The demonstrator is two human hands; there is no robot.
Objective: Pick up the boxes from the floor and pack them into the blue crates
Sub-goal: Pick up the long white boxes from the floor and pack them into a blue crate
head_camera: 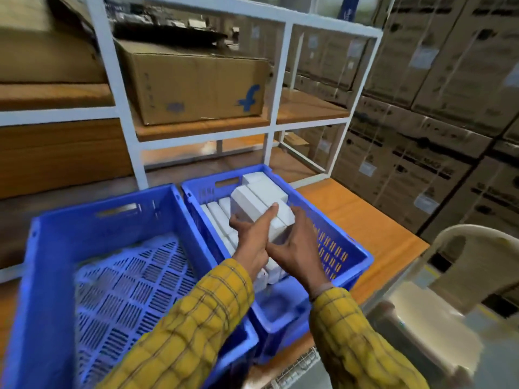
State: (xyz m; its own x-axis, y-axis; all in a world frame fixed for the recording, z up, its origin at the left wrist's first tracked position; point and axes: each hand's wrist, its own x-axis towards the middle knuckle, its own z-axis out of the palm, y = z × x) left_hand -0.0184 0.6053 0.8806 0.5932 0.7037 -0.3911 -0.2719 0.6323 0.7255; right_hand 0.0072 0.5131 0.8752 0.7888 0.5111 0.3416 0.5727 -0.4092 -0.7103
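Note:
Two blue crates stand side by side on an orange table. The left crate [92, 220] holds nothing. The right crate [337, 248] has several white boxes [217, 217] lying in a row along its left side. Above it, both hands hold a stack of white boxes [261, 199]. My left hand [254, 237] grips the stack from the left, its thumb stretched across the top. From the right and below, my right hand [295, 248] holds the same stack. Both sleeves are yellow check.
A white metal shelf frame [276, 88] stands behind the crates with a brown carton [196, 85] on it. Stacked cartons [438, 108] fill the right side. A pale plastic chair [463, 262] sits at the lower right, next to the table's edge [393, 242].

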